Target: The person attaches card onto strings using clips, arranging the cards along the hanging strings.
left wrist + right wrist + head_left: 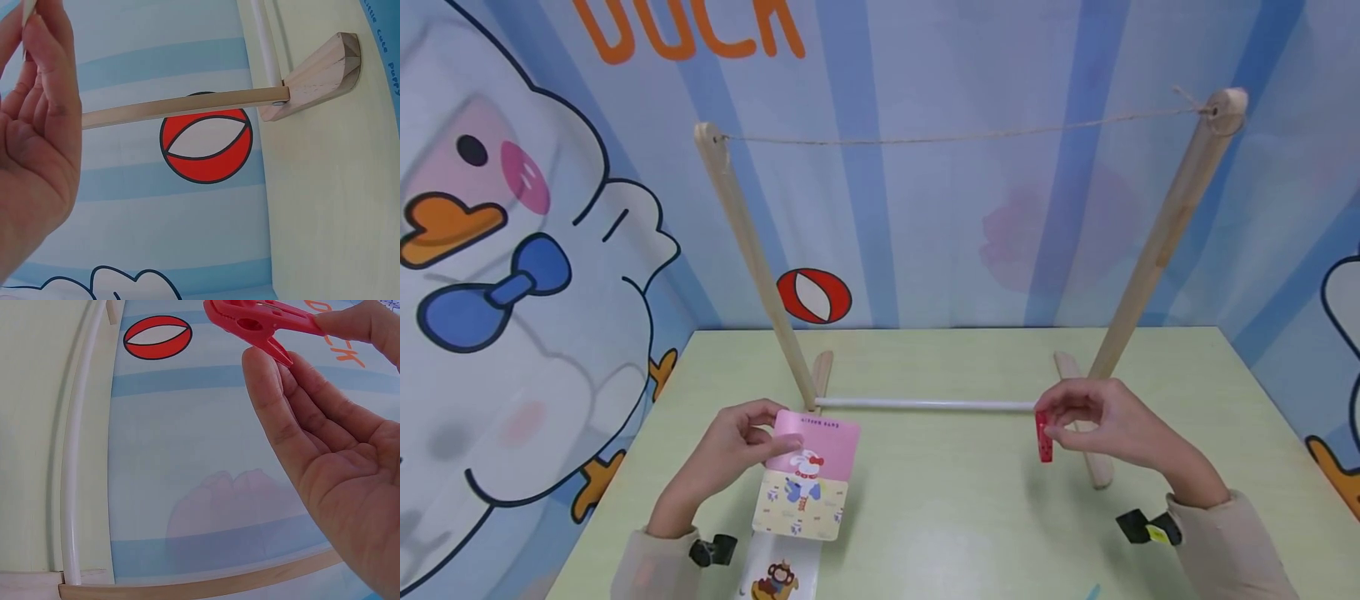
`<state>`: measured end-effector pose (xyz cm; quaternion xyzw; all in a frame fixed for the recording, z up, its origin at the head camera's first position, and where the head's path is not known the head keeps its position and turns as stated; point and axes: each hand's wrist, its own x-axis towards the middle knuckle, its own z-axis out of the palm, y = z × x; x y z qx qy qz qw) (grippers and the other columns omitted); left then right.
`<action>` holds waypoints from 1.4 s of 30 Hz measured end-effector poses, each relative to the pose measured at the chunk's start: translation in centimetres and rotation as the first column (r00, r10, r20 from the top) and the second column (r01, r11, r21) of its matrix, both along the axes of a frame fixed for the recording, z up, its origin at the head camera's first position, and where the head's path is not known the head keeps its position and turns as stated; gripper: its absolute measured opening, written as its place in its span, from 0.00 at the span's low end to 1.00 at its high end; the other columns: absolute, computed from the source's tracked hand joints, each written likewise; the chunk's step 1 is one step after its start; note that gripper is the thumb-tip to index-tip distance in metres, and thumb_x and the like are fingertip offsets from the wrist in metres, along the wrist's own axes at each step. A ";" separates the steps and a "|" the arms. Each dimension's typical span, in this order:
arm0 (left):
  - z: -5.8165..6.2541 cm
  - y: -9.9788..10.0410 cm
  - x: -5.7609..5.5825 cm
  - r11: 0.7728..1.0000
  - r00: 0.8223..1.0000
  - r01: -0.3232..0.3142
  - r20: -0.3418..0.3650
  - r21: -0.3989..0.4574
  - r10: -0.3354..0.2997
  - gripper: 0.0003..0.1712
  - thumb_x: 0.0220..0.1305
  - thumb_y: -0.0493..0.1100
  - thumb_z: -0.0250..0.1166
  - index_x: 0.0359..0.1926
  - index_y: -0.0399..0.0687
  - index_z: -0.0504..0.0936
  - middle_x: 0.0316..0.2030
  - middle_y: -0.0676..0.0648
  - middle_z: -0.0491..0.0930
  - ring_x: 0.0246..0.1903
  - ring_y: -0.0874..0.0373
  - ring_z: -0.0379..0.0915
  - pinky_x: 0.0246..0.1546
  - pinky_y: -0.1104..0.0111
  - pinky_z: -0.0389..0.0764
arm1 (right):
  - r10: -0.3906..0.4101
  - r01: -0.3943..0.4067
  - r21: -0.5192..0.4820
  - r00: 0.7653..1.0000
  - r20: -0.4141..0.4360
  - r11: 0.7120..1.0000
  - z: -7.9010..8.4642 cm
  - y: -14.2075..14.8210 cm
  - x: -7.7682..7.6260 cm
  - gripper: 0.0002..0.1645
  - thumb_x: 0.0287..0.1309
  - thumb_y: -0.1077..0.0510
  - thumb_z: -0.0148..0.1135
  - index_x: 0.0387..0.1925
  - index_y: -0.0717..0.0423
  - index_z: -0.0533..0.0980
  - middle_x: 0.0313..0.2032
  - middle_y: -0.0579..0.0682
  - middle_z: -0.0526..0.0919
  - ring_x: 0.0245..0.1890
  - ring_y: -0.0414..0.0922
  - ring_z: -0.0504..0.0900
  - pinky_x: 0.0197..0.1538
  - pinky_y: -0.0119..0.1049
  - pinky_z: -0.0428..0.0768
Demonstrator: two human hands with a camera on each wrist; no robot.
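A pink and yellow card [807, 492] with a cartoon figure is pinched at its upper left by the thumb and fingers of my left hand [730, 450]. In the left wrist view only a thin edge of that card shows beside the fingertips. My right hand [1112, 425] pinches a red clothespin [1044, 437], which hangs downward in the head view. Seen from the right wrist, the clothespin [256, 322] sits between thumb and fingertips by its handle ends. Below the first card, a white card [781, 567] with a monkey picture is partly covered.
Behind the hands stands a wooden frame with a left post [752, 258] and a right post [1165, 225]. A thin string [925, 142] joins their tops, and a white rod [932, 405] joins them low down. The pale table [955, 517] meets a cartoon-printed backdrop [955, 242].
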<state>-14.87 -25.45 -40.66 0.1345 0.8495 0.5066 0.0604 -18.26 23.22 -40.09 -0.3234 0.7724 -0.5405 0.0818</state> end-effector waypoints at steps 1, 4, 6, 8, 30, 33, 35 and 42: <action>0.1 0.0 0.0 1.000 1.000 0.000 -0.004 0.001 0.000 0.19 0.59 0.40 0.74 0.49 0.37 0.81 0.37 0.42 0.85 0.27 0.52 0.84 0.32 0.65 0.86 | 0.002 -0.002 -0.001 1.000 0.000 1.000 0.0 0.0 0.0 0.14 0.57 0.74 0.65 0.46 0.70 0.78 0.38 0.57 0.84 0.36 0.44 0.84 0.41 0.36 0.85; 0.2 -0.1 -0.1 1.000 1.000 -0.008 -0.013 0.002 0.008 0.19 0.59 0.40 0.74 0.49 0.37 0.81 0.37 0.42 0.85 0.27 0.52 0.84 0.32 0.65 0.86 | 0.004 -0.003 0.007 1.000 -0.011 1.000 0.2 0.0 -0.1 0.14 0.57 0.74 0.66 0.45 0.71 0.78 0.37 0.57 0.84 0.35 0.44 0.84 0.40 0.36 0.85; 0.3 -0.1 -0.1 1.000 1.000 -0.013 -0.014 0.005 0.013 0.19 0.59 0.40 0.74 0.49 0.37 0.81 0.37 0.42 0.85 0.27 0.52 0.84 0.32 0.65 0.86 | -0.001 0.001 0.019 1.000 -0.025 1.000 0.4 0.0 -0.3 0.13 0.57 0.74 0.66 0.45 0.70 0.78 0.37 0.56 0.84 0.35 0.44 0.84 0.39 0.35 0.85; 0.4 -0.1 -0.1 1.000 1.000 -0.020 -0.017 0.006 0.020 0.19 0.59 0.40 0.74 0.49 0.36 0.81 0.38 0.42 0.85 0.28 0.52 0.84 0.33 0.65 0.86 | -0.006 0.007 0.029 0.999 -0.034 1.000 0.5 0.0 -0.4 0.13 0.57 0.74 0.66 0.45 0.68 0.79 0.37 0.55 0.84 0.35 0.44 0.84 0.39 0.35 0.85; 1.2 -0.3 -0.9 1.000 0.999 -0.013 -0.046 0.009 0.014 0.18 0.60 0.39 0.73 0.49 0.37 0.81 0.37 0.41 0.85 0.27 0.51 0.84 0.32 0.65 0.86 | -0.013 0.017 0.058 0.997 -0.076 0.998 2.6 -0.3 -1.4 0.13 0.56 0.72 0.68 0.45 0.65 0.80 0.37 0.54 0.84 0.35 0.44 0.84 0.40 0.35 0.85; 1.4 -0.2 -1.0 1.000 0.998 -0.028 -0.056 -0.002 0.028 0.18 0.60 0.39 0.73 0.49 0.37 0.81 0.38 0.42 0.85 0.27 0.52 0.84 0.32 0.66 0.85 | -0.019 0.024 0.062 0.997 -0.079 0.998 2.9 -0.4 -1.5 0.13 0.57 0.71 0.68 0.45 0.64 0.80 0.37 0.53 0.84 0.35 0.45 0.84 0.40 0.34 0.85; 1.6 -0.2 -1.1 0.999 0.998 -0.036 -0.059 -0.006 0.036 0.19 0.60 0.40 0.73 0.50 0.37 0.81 0.38 0.42 0.85 0.27 0.52 0.83 0.32 0.66 0.85 | -0.019 0.024 0.064 0.996 -0.082 0.998 3.0 -0.4 -1.6 0.13 0.57 0.71 0.67 0.45 0.63 0.80 0.37 0.53 0.84 0.35 0.46 0.84 0.41 0.34 0.85; 1.7 -0.2 -1.4 0.999 0.997 -0.048 -0.064 0.000 0.047 0.19 0.60 0.40 0.73 0.50 0.38 0.81 0.39 0.41 0.85 0.28 0.53 0.84 0.34 0.67 0.85 | -0.014 0.022 0.077 0.994 -0.105 0.997 3.4 -0.6 -1.9 0.13 0.57 0.71 0.68 0.45 0.64 0.80 0.38 0.53 0.84 0.36 0.45 0.84 0.40 0.33 0.84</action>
